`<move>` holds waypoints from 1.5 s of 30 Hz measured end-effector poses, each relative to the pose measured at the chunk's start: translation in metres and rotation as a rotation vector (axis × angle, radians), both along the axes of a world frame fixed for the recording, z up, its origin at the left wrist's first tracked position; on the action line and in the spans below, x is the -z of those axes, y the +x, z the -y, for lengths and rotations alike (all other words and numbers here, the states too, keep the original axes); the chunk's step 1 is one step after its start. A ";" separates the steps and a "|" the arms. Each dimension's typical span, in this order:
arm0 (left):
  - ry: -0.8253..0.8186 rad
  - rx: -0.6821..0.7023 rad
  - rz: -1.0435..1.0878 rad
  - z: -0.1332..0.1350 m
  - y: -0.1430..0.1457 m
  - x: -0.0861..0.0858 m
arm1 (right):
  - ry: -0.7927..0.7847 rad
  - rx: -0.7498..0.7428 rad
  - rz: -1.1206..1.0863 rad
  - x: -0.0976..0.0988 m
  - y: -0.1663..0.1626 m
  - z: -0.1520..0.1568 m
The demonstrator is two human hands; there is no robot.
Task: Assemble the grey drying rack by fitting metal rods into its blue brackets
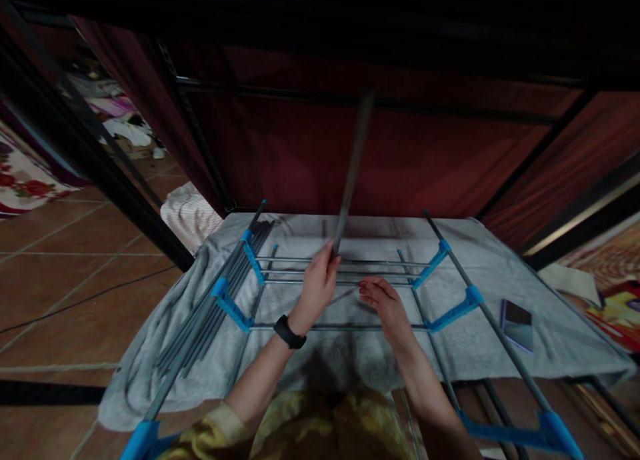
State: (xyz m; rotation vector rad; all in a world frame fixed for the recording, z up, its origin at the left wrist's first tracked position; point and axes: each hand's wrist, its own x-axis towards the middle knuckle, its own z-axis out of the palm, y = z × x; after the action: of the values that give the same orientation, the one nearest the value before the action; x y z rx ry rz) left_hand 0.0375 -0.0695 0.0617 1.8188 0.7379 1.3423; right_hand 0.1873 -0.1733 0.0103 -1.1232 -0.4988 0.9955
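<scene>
My left hand (319, 283), with a black watch on its wrist, grips the lower end of a long grey metal rod (352, 173) that rises steeply up and away. My right hand (384, 303) hovers just to its right, palm down, fingers loosely spread over thin crossbars (345, 271) of a rack frame. That frame has grey side rails and blue plastic connectors (231, 304) and lies flat on a grey towel (560, 327). A bundle of spare grey rods (210, 313) rests along the frame's left side.
A dark smartphone (517, 325) lies on the towel at the right. Behind stands a dark red fabric wardrobe wall (410, 160) with black poles. Brown tiled floor (65, 267) extends left, with a folded white cloth (187, 213) and scattered clothes farther off.
</scene>
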 end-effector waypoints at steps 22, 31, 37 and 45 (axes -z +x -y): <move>0.455 0.086 -0.826 -0.004 -0.007 0.064 | 0.119 0.139 -0.057 0.011 -0.005 -0.014; 0.283 -0.021 -0.979 -0.023 -0.039 0.100 | 0.025 0.140 -0.205 0.061 0.005 -0.026; 0.241 -0.117 -1.025 -0.040 -0.067 0.113 | -0.084 0.236 -0.373 0.080 0.025 -0.028; 0.212 -0.115 -0.905 -0.051 -0.086 0.125 | -0.085 0.328 -0.402 0.085 0.052 -0.022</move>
State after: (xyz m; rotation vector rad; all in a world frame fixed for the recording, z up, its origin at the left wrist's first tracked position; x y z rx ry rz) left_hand -0.0485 -0.0190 -0.0632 2.6046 1.1943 0.6128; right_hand 0.2393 -0.1509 -0.0746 -1.0053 0.0523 0.9260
